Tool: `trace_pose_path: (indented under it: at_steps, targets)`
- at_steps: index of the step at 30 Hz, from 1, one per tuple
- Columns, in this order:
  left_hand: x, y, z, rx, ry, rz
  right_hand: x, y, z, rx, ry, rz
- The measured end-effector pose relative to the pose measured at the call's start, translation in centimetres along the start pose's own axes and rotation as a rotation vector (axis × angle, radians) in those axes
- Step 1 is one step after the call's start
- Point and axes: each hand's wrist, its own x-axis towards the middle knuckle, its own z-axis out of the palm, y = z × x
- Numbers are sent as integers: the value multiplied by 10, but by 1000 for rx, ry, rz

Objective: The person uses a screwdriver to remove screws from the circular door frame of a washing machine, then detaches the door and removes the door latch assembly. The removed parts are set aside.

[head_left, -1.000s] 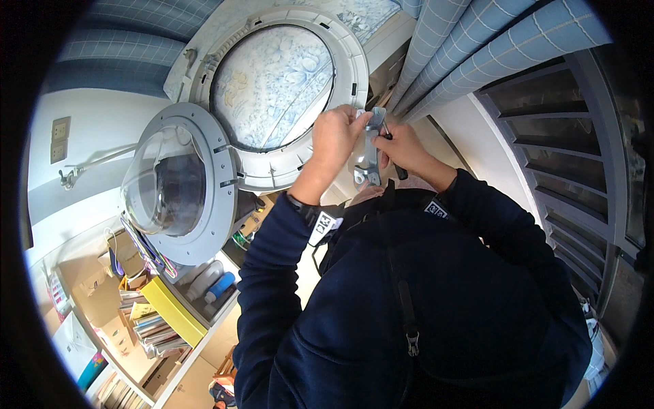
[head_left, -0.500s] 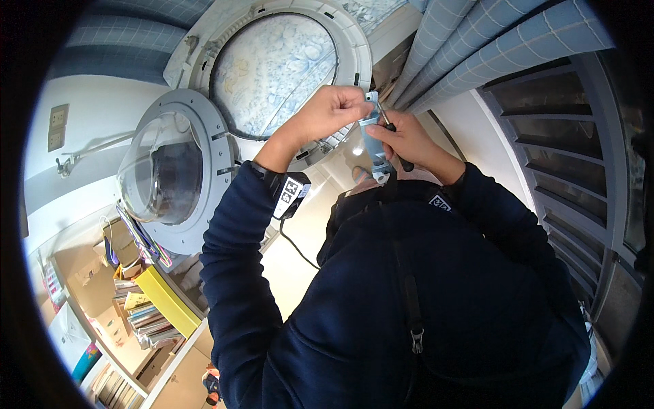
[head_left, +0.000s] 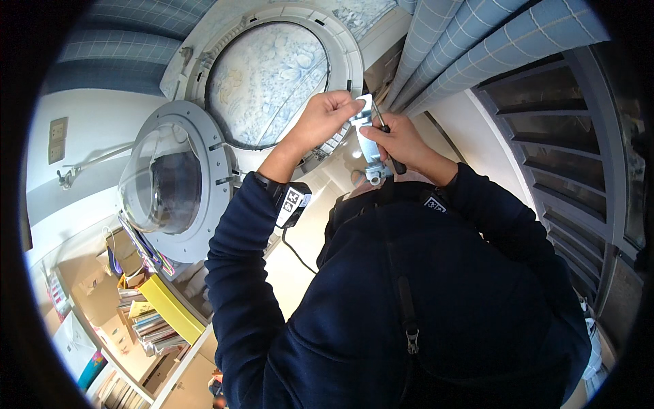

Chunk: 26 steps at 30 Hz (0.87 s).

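Note:
A shiny metal hinge-like bracket (head_left: 368,146), long and flat with a round knuckle at its lower end, is held up between my hands. My left hand (head_left: 327,117) is closed, its thumb and fingers pinching the bracket near the upper end. My right hand (head_left: 407,144) grips the bracket's side with the thumb laid across it. That same hand also holds a screwdriver (head_left: 398,166) with a dark handle, its thin shaft pointing up beside the bracket. Just beyond my left hand is a large grey ring-shaped door frame (head_left: 351,51) over blue floral cloth.
A round door (head_left: 212,187) with a clear glass bowl stands to the left of the ring. Blue checked curtains (head_left: 470,51) hang at the upper right, beside a louvred window frame (head_left: 545,109). Shelves with books and a yellow folder (head_left: 170,310) are at the lower left.
The bracket has turned in my hands, so its face looks brighter, and has moved slightly left. My left hand has shifted slightly down and left. The screwdriver stays in my right hand.

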Motion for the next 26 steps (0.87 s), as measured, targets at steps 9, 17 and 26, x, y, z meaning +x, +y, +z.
trace_pose_path:
  at_steps: [9,17,26]
  targets:
    - [1,-6,-12,-41,-121,52,2,-1,-5,54,-74,-17]
    - [0,-2,-9,-428,-97,-125,-1,-3,-6,15,-80,-44]
    - [1,-9,-9,-522,-170,-144,1,3,-11,130,-190,38]
